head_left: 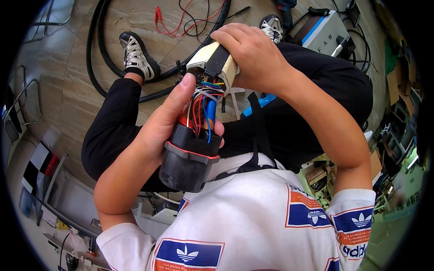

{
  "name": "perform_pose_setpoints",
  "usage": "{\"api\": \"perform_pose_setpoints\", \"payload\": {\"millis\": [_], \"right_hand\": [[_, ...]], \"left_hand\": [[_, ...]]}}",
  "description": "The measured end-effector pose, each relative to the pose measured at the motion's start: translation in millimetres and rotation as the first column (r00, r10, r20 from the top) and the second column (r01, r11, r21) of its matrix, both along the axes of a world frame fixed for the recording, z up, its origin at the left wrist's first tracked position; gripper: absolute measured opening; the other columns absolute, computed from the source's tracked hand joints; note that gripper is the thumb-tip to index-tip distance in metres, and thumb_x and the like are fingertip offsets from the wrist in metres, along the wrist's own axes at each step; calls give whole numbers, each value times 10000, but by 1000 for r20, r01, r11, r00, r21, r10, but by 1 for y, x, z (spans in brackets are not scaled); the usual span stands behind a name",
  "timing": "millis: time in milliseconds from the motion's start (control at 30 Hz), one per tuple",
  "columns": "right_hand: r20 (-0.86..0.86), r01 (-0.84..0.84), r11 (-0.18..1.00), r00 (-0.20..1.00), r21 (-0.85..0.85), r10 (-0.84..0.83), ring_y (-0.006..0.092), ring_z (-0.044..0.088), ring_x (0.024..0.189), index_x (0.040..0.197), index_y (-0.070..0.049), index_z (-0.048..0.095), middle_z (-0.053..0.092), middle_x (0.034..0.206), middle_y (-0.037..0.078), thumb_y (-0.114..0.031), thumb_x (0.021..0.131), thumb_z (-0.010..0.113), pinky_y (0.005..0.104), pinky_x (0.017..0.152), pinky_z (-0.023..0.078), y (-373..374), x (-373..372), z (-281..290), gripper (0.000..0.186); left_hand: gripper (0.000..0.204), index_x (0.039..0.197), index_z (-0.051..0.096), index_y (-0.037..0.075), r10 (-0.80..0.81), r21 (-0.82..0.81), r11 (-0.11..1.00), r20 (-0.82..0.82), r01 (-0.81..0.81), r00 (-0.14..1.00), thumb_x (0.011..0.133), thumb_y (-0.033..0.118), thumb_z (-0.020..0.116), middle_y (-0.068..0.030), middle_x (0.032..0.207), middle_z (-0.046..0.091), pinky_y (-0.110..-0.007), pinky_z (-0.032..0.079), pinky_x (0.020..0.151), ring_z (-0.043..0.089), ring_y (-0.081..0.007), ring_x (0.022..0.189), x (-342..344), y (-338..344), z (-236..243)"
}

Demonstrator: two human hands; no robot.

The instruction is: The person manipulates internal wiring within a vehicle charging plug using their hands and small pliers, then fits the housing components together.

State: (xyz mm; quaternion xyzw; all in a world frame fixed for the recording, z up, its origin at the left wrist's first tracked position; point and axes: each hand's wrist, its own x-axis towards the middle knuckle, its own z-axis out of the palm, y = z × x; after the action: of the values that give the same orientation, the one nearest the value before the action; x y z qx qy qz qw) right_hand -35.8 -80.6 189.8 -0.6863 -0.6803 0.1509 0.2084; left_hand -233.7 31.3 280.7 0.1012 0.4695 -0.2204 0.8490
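Observation:
My left hand [169, 115] is closed round the wired rear of a black charging connector head [187, 162], which has a red seal round its collar. Its thumb points up along the side, and fingertips show on the far side of the wires. A bundle of red, blue, white and yellow wires [203, 108] runs from the head into a cream-and-black handle housing [217, 65]. Over the top of that housing, my right hand [255, 56] is closed, fingers curled on its upper end. The wires stay exposed between housing and head.
A thick black cable [92, 58] loops over the tiled floor [68, 77] on the left. Red and black test leads [178, 31] lie beyond the housing. A grey case with a blue stripe [325, 36] stands at the far right. Metal chair legs [29, 99] are at the left edge.

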Motion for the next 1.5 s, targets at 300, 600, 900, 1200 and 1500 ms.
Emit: {"api": "perform_pose_setpoints", "payload": {"millis": [300, 600, 900, 1200, 1500], "right_hand": [[-92, 10, 997, 996, -74, -17, 340, 564, 1225, 1282, -67, 555, 615, 1254, 146, -152, 567, 885, 447, 1001, 462, -2, -1, 2, 792], [-97, 5, 998, 995, -69, -12, 349, 568, 1223, 1286, -60, 552, 611, 1269, 155, -133, 576, 874, 448, 1007, 461, -2, -1, 2, 783], [-63, 20, 999, 998, -46, -23, 321, 593, 1203, 1294, -58, 550, 632, 1241, 154, -225, 603, 893, 426, 991, 478, 1, 0, -2, 789], [-278, 157, 962, 956, 223, -92, 267, 686, 1001, 1466, -1, 333, 692, 1090, 130, -111, 702, 860, 364, 898, 532, 29, 5, 5, 934], [-846, 236, 960, 534, 148, -1, 150, 584, 1154, 1424, -25, 420, 523, 1357, 91, -39, 882, 679, 292, 968, 519, 65, 35, 0, 601]], "left_hand": [[710, 1233, 557, 99, -15, 10, 1000, -23, 15, 1000, 904, 727, 525, -118, 810, 713, -346, 604, 664, 723, -234, 725, 3, -1, 3], [566, 1152, 571, 39, -3, 21, 1000, 13, 3, 1000, 886, 527, 675, -129, 868, 712, -358, 607, 675, 716, -233, 736, -3, -3, -1], [388, 1095, 562, -35, -63, 95, 994, 172, 47, 983, 800, 188, 679, -167, 946, 704, -433, 609, 767, 713, -292, 847, -6, -3, -15], [306, 1007, 652, -71, 20, 185, 978, 352, -91, 936, 838, 183, 632, -207, 958, 716, -413, 610, 777, 721, -295, 834, 7, 17, 13], [255, 1043, 645, -20, 106, 229, 945, 464, -235, 879, 882, 173, 600, -196, 983, 695, -373, 571, 789, 693, -270, 865, 27, 26, 44]]}}
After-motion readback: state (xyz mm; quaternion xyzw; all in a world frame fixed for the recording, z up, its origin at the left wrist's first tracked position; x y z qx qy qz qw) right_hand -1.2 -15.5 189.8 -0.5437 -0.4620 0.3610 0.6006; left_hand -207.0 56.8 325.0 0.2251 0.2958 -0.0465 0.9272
